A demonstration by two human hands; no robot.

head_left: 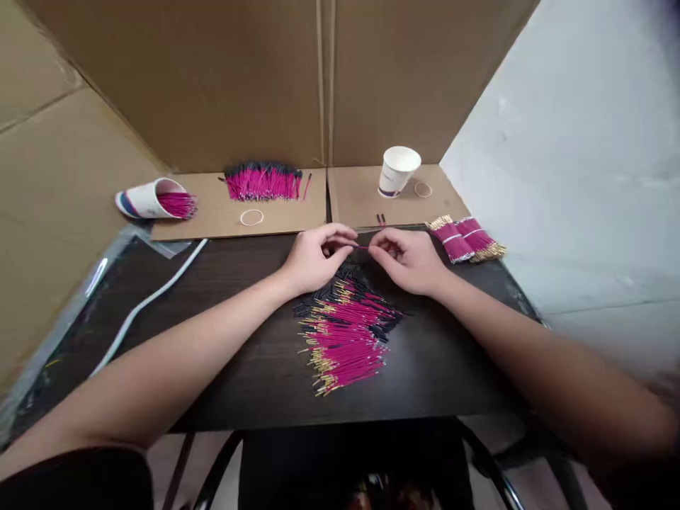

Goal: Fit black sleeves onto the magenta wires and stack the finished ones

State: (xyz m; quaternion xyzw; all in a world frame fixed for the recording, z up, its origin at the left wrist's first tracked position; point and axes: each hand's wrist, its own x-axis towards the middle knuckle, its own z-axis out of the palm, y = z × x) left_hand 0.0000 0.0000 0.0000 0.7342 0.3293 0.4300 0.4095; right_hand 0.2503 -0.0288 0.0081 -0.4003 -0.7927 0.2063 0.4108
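A thin pink wire (362, 247) stretches between my two hands over the dark table. My left hand (322, 256) is closed in a pinch on its left end, and my right hand (406, 258) pinches the other end; the wire's tips are hidden by the fingers. Just below lies a pile of pink wires (350, 340) with gold ends, mostly pointing left. Small black sleeves (319, 297) are scattered under and beside that pile. Two black-tipped wires (381, 220) show just beyond my right hand; whether it touches them I cannot tell.
Cardboard (207, 225) lines the table's back, carrying a row of black-tipped pink wires (264, 183), a rubber band (251, 217) and an upright paper cup (398, 172). A tipped cup (146, 200) holds wires at left. Banded wire bundles (465, 239) lie right; a white cable (151, 301) runs left.
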